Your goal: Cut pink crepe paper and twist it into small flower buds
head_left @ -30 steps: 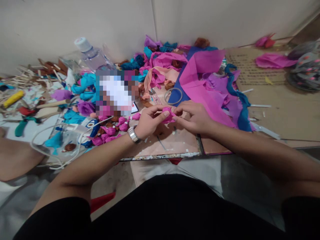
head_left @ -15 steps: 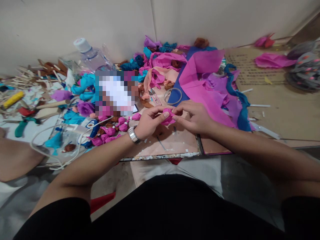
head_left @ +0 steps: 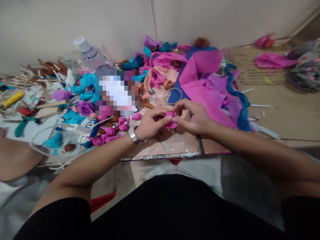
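A small pink crepe-paper flower (head_left: 170, 115) sits between my two hands, above the table's front part. My left hand (head_left: 151, 122), with a metal watch on its wrist, pinches the flower's left side between thumb and fingers. On the other side, my right hand (head_left: 195, 116) is closed on its edge with thumb and index finger. Just beyond the hands lie a roll of clear tape (head_left: 173, 96) and small pink-handled thread snips (head_left: 155, 98). Several wrapped pink paper buds (head_left: 110, 130) rest left of my left wrist.
Strips of pink crepe paper (head_left: 197, 76) spread behind my right hand. A phone with a blurred screen (head_left: 116, 95) leans near a clear bottle (head_left: 93, 56). White cable (head_left: 33, 140) loops at the left, by another person's limb (head_left: 20, 156). Cardboard (head_left: 275, 113) covers the right side.
The pink flower has turned slightly in my fingers, so its rolled top shows more. My right fingers have lifted and shifted a little; both arms stay nearly where they were.
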### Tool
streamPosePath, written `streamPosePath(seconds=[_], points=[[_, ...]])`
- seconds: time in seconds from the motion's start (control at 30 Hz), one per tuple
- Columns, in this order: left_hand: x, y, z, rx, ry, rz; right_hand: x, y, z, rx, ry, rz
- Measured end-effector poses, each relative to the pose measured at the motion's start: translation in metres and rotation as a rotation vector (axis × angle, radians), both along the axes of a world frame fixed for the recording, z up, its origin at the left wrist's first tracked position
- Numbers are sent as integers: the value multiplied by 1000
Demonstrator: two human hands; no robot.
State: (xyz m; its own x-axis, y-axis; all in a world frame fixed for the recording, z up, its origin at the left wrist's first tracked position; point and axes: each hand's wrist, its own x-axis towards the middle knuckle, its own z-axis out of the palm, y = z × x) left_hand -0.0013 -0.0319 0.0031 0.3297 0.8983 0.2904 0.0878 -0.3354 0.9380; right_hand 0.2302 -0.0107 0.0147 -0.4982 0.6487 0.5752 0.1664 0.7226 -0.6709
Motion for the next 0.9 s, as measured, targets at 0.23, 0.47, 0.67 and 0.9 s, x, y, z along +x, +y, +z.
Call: streamPosePath(seconds=[0.23, 0.47, 0.67, 0.9], points=[[-1, 0, -4, -103, 10, -81, 3, 8, -6, 65, -102, 182], [0, 0, 1, -115, 23, -66, 2, 9, -8, 35, -92, 165], [1, 3, -2, -164, -218, 80, 1, 13, -8, -56, 33, 115], [-5, 7, -8, -85, -265, 153, 1, 11, -9, -396, 152, 41]])
